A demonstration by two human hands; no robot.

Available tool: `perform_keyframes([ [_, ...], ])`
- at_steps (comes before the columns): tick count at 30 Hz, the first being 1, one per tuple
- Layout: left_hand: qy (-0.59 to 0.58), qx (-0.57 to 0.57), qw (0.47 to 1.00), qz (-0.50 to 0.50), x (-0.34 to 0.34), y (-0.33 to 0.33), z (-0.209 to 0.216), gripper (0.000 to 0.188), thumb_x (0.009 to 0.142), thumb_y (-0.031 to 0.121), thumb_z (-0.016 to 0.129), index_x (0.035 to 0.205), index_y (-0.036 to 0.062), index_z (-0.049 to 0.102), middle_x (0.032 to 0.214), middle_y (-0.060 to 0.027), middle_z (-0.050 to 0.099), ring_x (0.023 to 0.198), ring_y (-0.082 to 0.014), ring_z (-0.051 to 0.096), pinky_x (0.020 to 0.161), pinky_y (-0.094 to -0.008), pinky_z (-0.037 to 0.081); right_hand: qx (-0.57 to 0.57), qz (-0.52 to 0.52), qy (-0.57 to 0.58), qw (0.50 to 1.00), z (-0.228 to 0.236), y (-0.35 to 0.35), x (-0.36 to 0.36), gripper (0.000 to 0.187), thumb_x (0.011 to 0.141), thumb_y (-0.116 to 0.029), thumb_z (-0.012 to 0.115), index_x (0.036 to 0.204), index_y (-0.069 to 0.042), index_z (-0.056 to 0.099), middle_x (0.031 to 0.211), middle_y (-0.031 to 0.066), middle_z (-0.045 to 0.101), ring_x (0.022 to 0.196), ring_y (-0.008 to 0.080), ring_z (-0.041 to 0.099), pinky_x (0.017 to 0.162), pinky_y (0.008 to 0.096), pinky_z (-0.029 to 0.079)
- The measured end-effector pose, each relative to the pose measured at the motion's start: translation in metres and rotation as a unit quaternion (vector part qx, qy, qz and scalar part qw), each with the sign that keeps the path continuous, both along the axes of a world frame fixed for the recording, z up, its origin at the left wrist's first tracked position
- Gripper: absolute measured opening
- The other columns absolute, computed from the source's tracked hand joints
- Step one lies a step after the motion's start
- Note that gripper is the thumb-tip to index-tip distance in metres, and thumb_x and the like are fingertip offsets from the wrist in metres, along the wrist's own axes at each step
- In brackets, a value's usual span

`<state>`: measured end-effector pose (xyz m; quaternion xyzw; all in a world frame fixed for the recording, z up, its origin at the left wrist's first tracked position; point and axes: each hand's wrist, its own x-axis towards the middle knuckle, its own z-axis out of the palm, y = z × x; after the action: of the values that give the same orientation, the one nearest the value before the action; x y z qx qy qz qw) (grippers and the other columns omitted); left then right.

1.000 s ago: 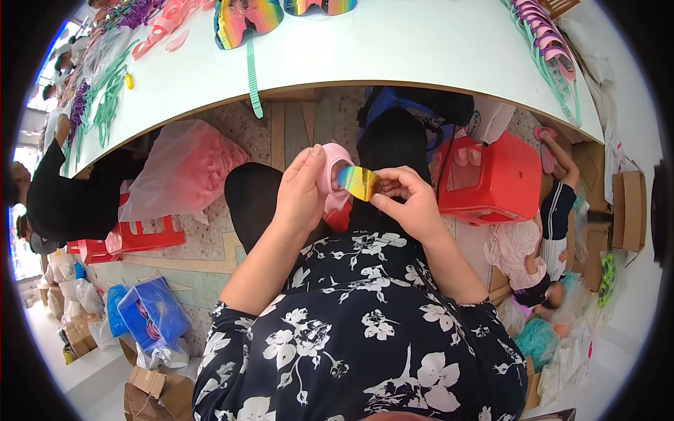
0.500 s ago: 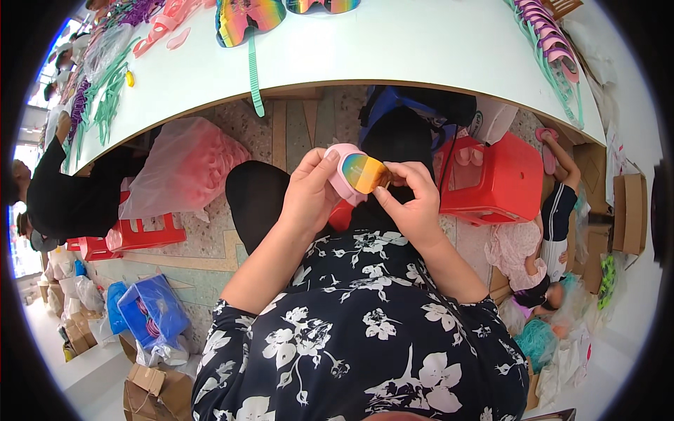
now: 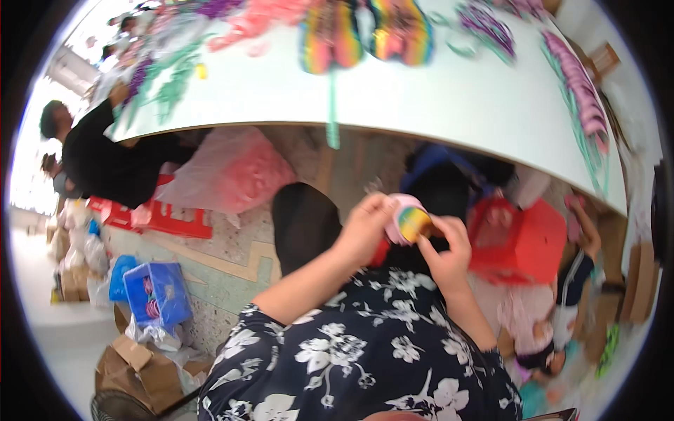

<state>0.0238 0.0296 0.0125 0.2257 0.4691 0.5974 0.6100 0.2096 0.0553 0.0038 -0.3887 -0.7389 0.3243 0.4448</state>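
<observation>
Above my lap I hold a pair of pink-framed goggles with a rainbow mirrored lens. My left hand grips the pink frame from the left side, thumb and fingers closed on it. At the right end of the lens, my right hand pinches the edge between thumb and fingers. The far side of the goggles is hidden, and the picture is smeared by motion. On the white table ahead lie two rainbow-lensed goggles, and a green strap hangs from one over the table edge.
Green straps and pink pieces lie at the white table's left; pink frames line its right. A bag of pink pieces stands left of my knee. Red stools flank me. People sit on both sides.
The view has swung, so the table, my hands and the goggles appear lower and farther right, and more of the table shows. Both hands keep hold of the goggles.
</observation>
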Motion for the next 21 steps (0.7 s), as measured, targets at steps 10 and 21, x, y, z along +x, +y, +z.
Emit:
perform_keyframes([
  [10,0.181,0.043,0.983,-0.011,-0.01,-0.016,0.023,0.029,0.103,0.025,0.052,0.117,0.0,0.058,0.098,-0.011,0.065,0.086,-0.0168,0.066,0.074,-0.031,0.054,-0.176,0.064,0.138,0.973,-0.015,-0.003,-0.008,0.041,0.078,0.01,0.07,0.118,0.003,0.066,0.112,0.0092,0.058,0.1,0.018,0.063,0.09,0.029,0.051],
  [21,0.461,0.205,0.862,-0.055,-0.022,-0.028,0.029,0.034,0.1,0.019,0.055,0.13,0.0058,0.061,0.098,-0.0154,0.069,0.091,-0.0298,0.068,0.081,-0.0366,0.053,-0.131,0.057,0.111,0.983,-0.022,0.001,-0.006,0.042,0.078,0.007,0.074,0.118,0.003,0.065,0.112,0.0095,0.057,0.102,0.0188,0.062,0.091,0.0298,0.052],
])
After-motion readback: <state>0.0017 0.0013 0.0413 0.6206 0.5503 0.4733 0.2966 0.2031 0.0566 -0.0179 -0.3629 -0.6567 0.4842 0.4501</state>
